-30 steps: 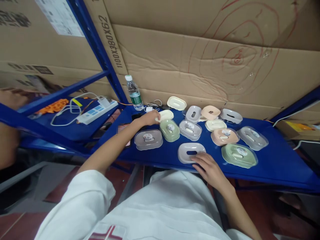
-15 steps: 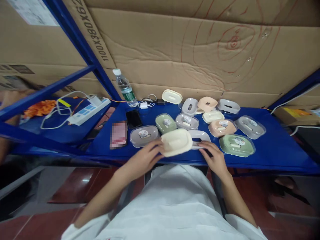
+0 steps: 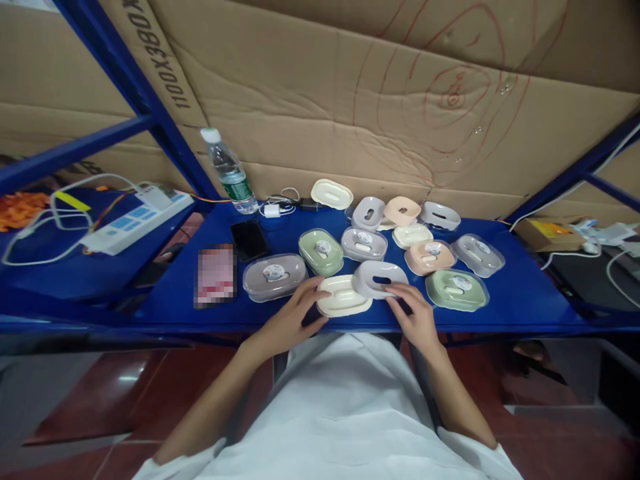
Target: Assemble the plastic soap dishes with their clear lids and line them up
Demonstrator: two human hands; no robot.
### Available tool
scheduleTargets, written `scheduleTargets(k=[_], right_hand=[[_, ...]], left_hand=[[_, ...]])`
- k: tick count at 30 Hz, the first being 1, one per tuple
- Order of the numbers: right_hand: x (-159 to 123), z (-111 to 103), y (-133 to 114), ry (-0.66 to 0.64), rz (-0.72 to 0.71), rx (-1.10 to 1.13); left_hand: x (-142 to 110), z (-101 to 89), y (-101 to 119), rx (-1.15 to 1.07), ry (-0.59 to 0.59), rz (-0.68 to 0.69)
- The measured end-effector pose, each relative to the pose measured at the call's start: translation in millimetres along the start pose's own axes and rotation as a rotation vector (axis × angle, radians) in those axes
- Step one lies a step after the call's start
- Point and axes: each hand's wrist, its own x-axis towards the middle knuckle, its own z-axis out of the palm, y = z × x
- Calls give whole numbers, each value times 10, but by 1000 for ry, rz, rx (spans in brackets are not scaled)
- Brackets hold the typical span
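At the front edge of the blue table, my left hand (image 3: 290, 323) grips the left end of a shallow cream oval tray (image 3: 343, 303). The tray's hollow side faces up, with a raised oval ridge in its middle. My right hand (image 3: 416, 319) holds the near rim of a lilac-grey oval shell (image 3: 369, 279) that has a slot in it. The shell overlaps the tray's right end; whether the two touch cannot be made out. Close by lie a clear-covered grey box (image 3: 275, 275), a green one (image 3: 321, 250) and another green one (image 3: 455, 288).
Further back are a peach box (image 3: 429, 257), grey boxes (image 3: 364, 244), a peach shell (image 3: 403, 210) and a cream tray (image 3: 332, 195). A water bottle (image 3: 235, 183), phone (image 3: 249, 240) and charger (image 3: 273, 211) stand left. Cardboard (image 3: 300, 100) closes off the back; a power strip (image 3: 137, 223) lies far left.
The cream tray has turned from underside up to hollow side up and come down toward the table. The grey shell has shifted over its right end. My view has swung slightly right.
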Motion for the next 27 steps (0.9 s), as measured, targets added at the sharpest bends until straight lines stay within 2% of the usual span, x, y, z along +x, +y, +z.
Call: scheduleTargets(k=[3,6,11,16,23,27], right_hand=[[40,99,-138,-48,-96,-46],[80,221,-286,-138,-195,-91],[88,342,-431,-244,-281,-126],[73,332,-423,-303,-326,-196],[48,361,-319,-307,-436,-242],[-1,340,-297,-312,-418,-270]], left_hand=[[-1,26,-38,-21,78,-29],[-1,36,-62,-23,81,-40],[-25,66,-89,-17,104,38],[-43,82,-107,10,121,62],[-42,102,-91,94,130,113],[-19,104,-52,105,87,108]])
